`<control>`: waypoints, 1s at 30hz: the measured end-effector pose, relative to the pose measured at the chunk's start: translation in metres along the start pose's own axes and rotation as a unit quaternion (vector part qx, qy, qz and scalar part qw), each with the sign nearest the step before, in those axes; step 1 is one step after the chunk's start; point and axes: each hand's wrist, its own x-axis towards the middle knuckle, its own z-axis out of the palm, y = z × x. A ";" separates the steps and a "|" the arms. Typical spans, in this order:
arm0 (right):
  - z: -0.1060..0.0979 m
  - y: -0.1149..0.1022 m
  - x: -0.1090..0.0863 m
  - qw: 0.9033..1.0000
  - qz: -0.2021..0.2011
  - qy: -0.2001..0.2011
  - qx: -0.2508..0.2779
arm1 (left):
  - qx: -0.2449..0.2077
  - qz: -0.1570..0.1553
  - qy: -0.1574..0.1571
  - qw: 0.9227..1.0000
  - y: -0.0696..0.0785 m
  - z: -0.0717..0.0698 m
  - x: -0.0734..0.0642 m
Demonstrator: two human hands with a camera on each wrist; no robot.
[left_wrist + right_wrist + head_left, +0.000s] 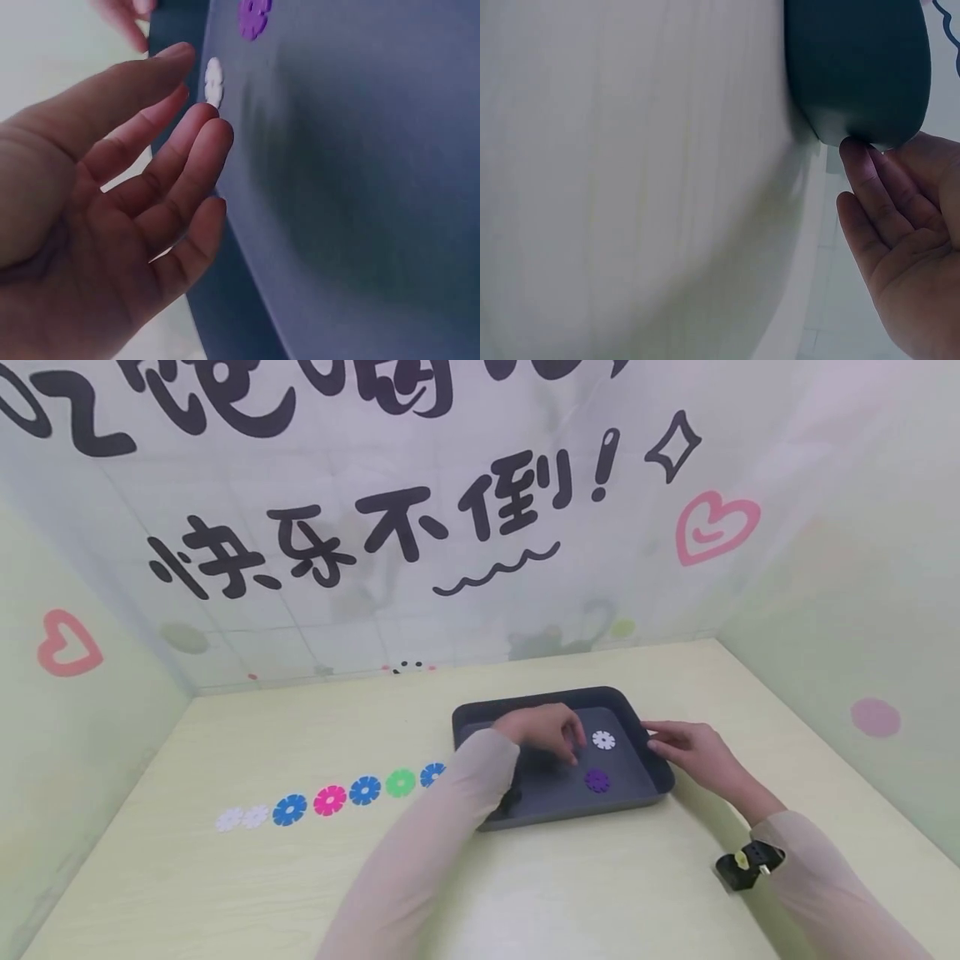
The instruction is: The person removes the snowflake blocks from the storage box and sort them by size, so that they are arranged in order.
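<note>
Above the inside of a dark grey tray [555, 812] hovers my left hand [546, 728], its fingers loosely bent with nothing between them. Closest to its fingertips in the head view are a white notched plastic disc [603, 740] and a purple notched disc [597, 781], both lying flat in the tray. The left wrist view also has the white disc [214, 82] just past the fingertips and the purple disc [255, 19] farther up. My right hand [697, 758] holds the tray's right edge. In the right wrist view fingertips touch the tray's outer wall [859, 75], and the thumb is partly hidden.
Left of the tray, a row of notched discs lies on the pale wooden table [187, 885]: white [229, 819], blue [289, 810], pink [330, 800] and green [401, 782] ones among them. My left sleeve covers the row's right end. Printed walls [420, 610] enclose the table.
</note>
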 end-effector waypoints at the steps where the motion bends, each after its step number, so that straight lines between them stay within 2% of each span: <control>1: 0.000 -0.001 0.000 1.000 0.001 0.000 0.002 | 0.001 -0.003 -0.005 1.000 0.001 0.001 0.003; 7: -0.001 -0.003 0.001 1.000 -0.002 -0.001 0.007 | -0.033 -0.014 -0.056 0.998 0.004 0.009 0.015; 11: -0.001 -0.002 0.002 1.000 -0.004 0.003 0.003 | -0.035 -0.014 -0.074 0.997 0.006 0.014 0.020; 25: -0.001 -0.001 0.002 1.000 0.001 -0.002 0.007 | -0.014 -0.034 -0.081 0.996 0.006 0.021 0.035; 30: -0.001 -0.002 0.002 1.000 0.003 -0.001 0.005 | 0.009 -0.031 -0.064 0.997 0.006 0.021 0.036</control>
